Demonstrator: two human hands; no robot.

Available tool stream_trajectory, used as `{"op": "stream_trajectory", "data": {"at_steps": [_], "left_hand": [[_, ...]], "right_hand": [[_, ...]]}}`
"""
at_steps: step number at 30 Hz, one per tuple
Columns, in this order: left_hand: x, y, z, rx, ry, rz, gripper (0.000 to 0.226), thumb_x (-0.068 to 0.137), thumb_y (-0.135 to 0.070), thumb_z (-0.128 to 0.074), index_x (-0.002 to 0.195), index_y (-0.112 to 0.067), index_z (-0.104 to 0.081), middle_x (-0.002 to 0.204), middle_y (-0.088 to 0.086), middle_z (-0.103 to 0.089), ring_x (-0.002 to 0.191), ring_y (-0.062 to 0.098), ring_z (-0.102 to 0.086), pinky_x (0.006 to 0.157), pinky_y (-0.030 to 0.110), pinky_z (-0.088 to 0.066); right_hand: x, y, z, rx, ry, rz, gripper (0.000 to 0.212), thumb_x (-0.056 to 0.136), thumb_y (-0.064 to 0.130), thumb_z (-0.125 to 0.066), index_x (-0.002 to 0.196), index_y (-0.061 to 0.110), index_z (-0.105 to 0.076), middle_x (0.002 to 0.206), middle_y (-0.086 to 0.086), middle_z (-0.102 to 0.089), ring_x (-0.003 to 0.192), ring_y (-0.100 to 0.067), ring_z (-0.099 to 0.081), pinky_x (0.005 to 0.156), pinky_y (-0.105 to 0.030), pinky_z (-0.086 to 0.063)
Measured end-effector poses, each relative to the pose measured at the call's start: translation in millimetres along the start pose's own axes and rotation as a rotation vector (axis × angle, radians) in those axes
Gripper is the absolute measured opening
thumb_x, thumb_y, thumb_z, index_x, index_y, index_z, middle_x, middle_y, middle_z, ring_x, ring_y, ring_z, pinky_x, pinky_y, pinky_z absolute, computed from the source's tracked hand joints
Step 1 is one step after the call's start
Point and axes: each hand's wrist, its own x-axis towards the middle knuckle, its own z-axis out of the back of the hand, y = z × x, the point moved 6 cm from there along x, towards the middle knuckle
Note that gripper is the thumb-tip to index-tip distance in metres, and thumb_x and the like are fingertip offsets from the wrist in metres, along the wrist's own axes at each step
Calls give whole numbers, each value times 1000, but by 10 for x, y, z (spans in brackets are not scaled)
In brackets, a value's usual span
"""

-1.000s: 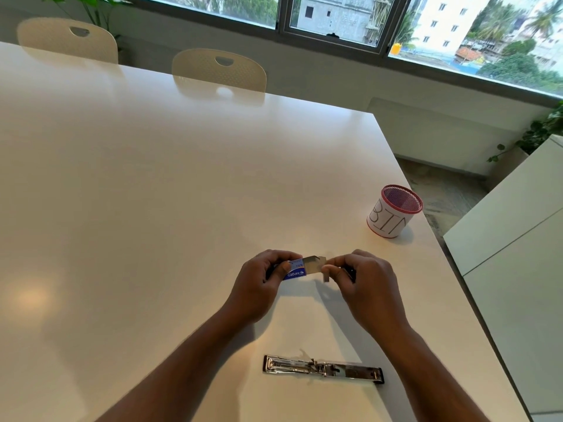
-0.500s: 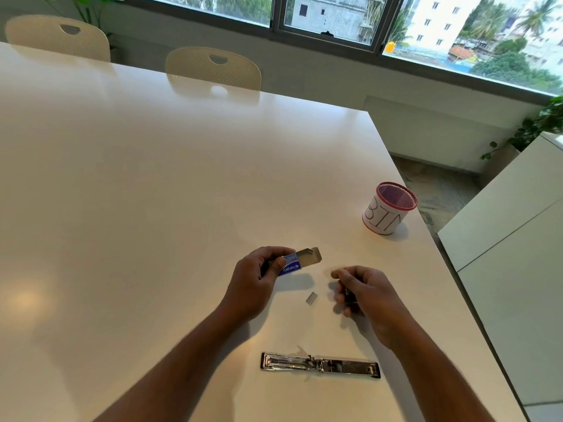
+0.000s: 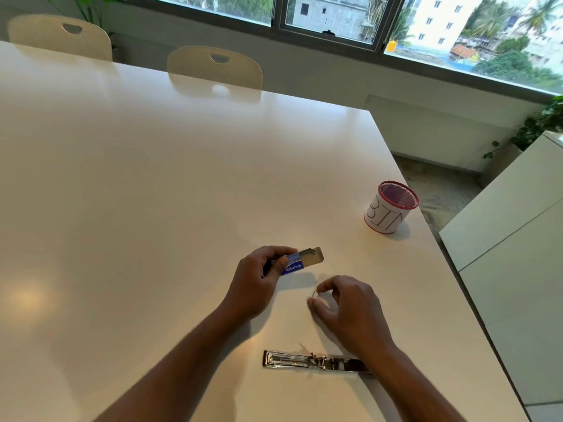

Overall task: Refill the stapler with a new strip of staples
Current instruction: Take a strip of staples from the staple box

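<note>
White table (image 3: pixel 152 208): left hand (image 3: pixel 259 281) grips one staple box (image 3: pixel 297 263); right hand (image 3: pixel 344 306) pinches one staple strip (image 3: pixel 314 294).

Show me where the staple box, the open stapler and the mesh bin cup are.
staple box (image 3: pixel 295 266), head view, on its blue printed side.
stapler (image 3: pixel 307 360), head view, on the open metal staple channel.
mesh bin cup (image 3: pixel 384 221), head view, on its white label.

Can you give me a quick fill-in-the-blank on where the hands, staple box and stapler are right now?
1. The left hand holds the blue staple box, whose end flap is ____.
2. The right hand pinches a small staple piece just ____ the table.
3. The stapler lies opened flat, ____ to the person than both hands.
4. The mesh cup bears the letters ____.

Missing words: open; above; nearer; BIN
</note>
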Motion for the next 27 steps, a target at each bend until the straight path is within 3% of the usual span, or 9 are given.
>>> {"op": "stream_trajectory", "data": {"at_steps": [3, 6, 12, 16, 20, 24, 27], "left_hand": [[-3, 6, -4, 7, 3, 5, 27, 103, -10, -61, 114, -31, -71, 110, -6, -74, 99, 4, -71, 81, 18, -58], [1, 8, -7, 42, 5, 9, 24, 103, -10, -61, 119, -23, -73, 112, -3, -73, 100, 10, -71, 84, 23, -61], [-21, -17, -7, 45, 25, 3, 24, 103, -10, -60, 120, -23, -71, 108, -8, -70, 97, 5, -70, 80, 22, -61], [-22, -23, -10, 61, 29, 3, 24, 103, -11, -60, 122, -22, -71, 109, -5, -70, 100, 12, -70, 84, 27, -62], [-25, -22, -11, 56, 34, 10, 25, 104, -11, -60, 118, -28, -70, 110, -4, -71, 100, 15, -71, 85, 34, -63], [-18, -5, -14, 56, 32, 19, 25, 103, -10, -60, 118, -27, -70, 112, -1, -72, 101, 16, -70, 85, 34, -63], [-9, -3, -16, 61, 26, 10, 24, 103, -10, -61, 117, -27, -71, 110, -3, -72, 100, 14, -70, 80, 25, -61]], "right_hand": [[-3, 3, 174, 48, -68, 40, 27, 82, 43, -81, 103, 30, -73, 73, 22, -56, 66, 0, -54, 58, -11, -35], [12, 70, 390, 137, -113, 110, 26, 81, 50, -76, 102, 36, -70, 75, 16, -63, 68, -8, -55, 54, -18, -42], [-133, 104, 125, -60, 279, 135, 39, 77, 69, -69, 101, 38, -72, 70, 14, -59, 64, -3, -53, 56, -15, -38], [-253, 54, 42, -52, 371, 88, 44, 75, 70, -71, 107, 39, -71, 85, 17, -66, 68, -5, -55, 65, -18, -47], [-216, 4, 221, 272, 334, -74, 30, 84, 44, -80, 109, 35, -69, 75, 6, -59, 60, -8, -48, 59, -23, -44], [-150, -69, 374, 554, 424, -311, 30, 101, 9, -60, 128, 21, -62, 105, -8, -69, 83, -14, -68, 69, -26, -57], [-95, -65, 490, 779, 395, -357, 33, 102, -7, -48, 127, 10, -61, 106, -18, -74, 93, -23, -75, 81, -33, -63]]}}
